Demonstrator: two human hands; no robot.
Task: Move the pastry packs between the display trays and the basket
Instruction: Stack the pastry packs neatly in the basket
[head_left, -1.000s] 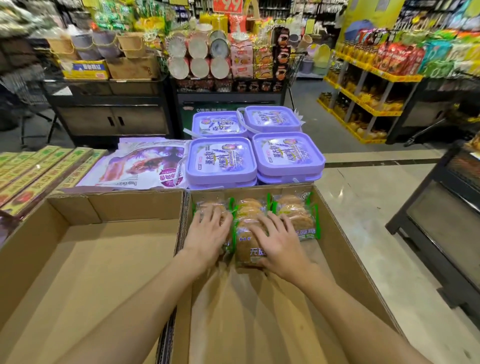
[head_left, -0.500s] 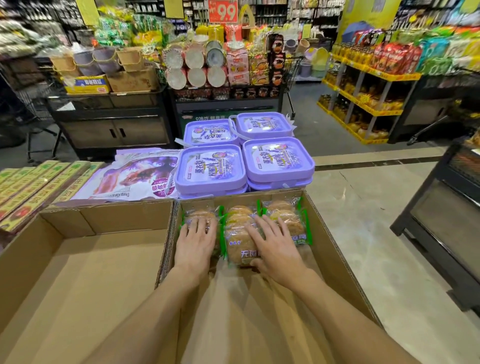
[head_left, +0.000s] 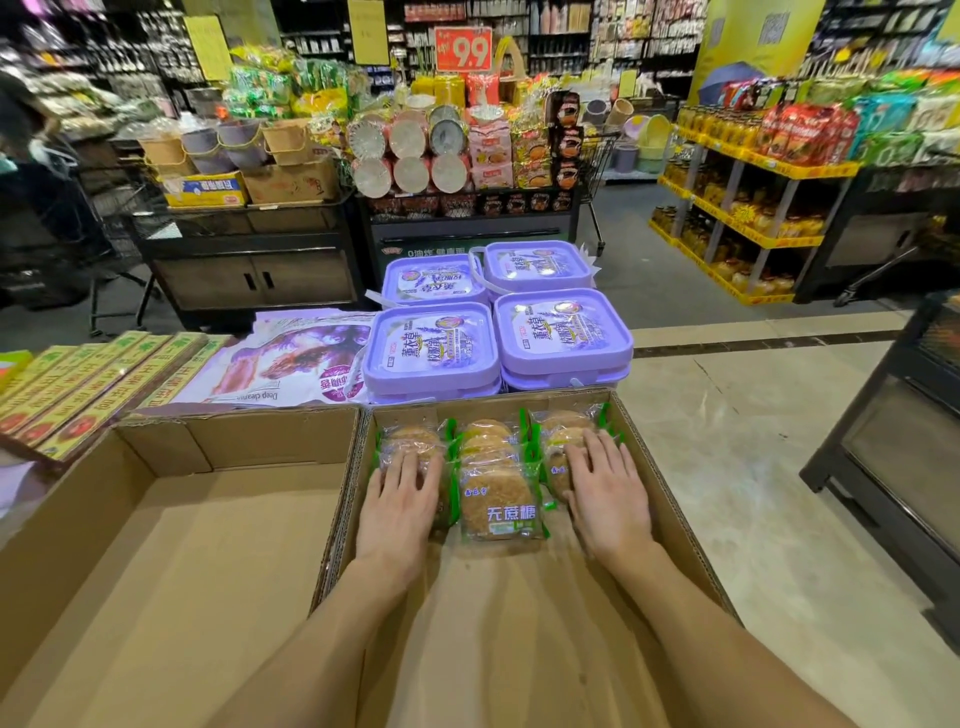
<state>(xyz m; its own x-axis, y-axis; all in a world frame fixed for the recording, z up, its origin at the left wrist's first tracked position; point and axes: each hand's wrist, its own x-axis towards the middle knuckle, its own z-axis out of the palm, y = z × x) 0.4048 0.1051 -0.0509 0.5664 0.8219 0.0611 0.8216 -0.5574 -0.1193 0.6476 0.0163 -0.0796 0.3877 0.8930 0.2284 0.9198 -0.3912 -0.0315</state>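
Three clear packs of round brown pastries with green edges lie side by side at the far end of the right cardboard tray (head_left: 675, 514). My left hand (head_left: 400, 499) rests flat on the left pack (head_left: 410, 436), fingers spread. My right hand (head_left: 608, 493) rests flat on the right pack (head_left: 563, 423), fingers spread as well. The middle pack (head_left: 498, 493) lies uncovered between my hands, its blue lettering showing. Neither hand is curled around a pack. No basket is in view.
An empty cardboard tray (head_left: 208, 545) adjoins on the left. Stacked purple tubs (head_left: 434, 348) stand just behind the right tray, with a purple bag (head_left: 291, 364) and yellow-green boxes (head_left: 88, 384) to their left. To the right are the aisle floor and a black stand (head_left: 893, 457).
My right hand has shifted from the middle pack to the right pack, uncovering the middle one. My left hand has stayed on the left pack. The camera has moved a little closer.
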